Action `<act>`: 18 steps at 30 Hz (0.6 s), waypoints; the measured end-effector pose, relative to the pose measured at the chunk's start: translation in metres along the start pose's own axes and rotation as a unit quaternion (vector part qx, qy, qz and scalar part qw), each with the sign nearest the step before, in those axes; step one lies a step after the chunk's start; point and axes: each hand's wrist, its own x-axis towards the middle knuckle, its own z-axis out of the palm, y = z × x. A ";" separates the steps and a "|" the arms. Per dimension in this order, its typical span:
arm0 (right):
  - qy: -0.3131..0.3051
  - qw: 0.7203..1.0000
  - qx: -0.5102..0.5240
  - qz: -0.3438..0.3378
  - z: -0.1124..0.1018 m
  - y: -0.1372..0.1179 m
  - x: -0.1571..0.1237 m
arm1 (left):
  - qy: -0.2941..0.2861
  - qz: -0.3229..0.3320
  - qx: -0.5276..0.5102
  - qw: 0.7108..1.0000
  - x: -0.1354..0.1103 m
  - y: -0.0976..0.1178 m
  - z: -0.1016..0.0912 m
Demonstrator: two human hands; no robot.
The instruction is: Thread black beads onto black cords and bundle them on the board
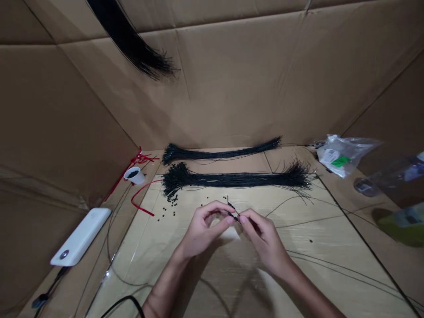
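Close together over the middle of the board, my two hands hold a thin black cord with small black beads (231,213) on it. My left hand (212,222) pinches the beaded part between thumb and fingers. My right hand (260,232) pinches the cord just right of the beads. A short end of the cord sticks up above the left fingertips. Behind the hands lies a thick bundle of black cords (232,179), with a thinner bundle of black cords (218,153) farther back. Loose black beads (172,199) are scattered left of the hands.
Cardboard walls (232,88) stand around the work board (152,251). To the left are a white cup (136,177) of black beads, a red ribbon (141,206) and a white power bank (81,236). A plastic bag (341,154) and a bottle (404,225) lie right. Another black cord bundle (132,42) hangs above.
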 end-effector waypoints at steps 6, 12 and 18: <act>0.012 0.999 0.029 0.020 0.003 0.002 -0.001 | 0.022 -0.053 -0.065 0.996 -0.003 -0.004 -0.001; 0.019 0.998 0.050 0.035 0.003 0.004 -0.003 | 0.051 -0.056 -0.074 0.994 -0.003 -0.009 0.001; 0.043 0.997 0.045 0.053 0.002 0.004 -0.006 | 0.051 -0.012 0.053 0.997 -0.003 -0.011 -0.003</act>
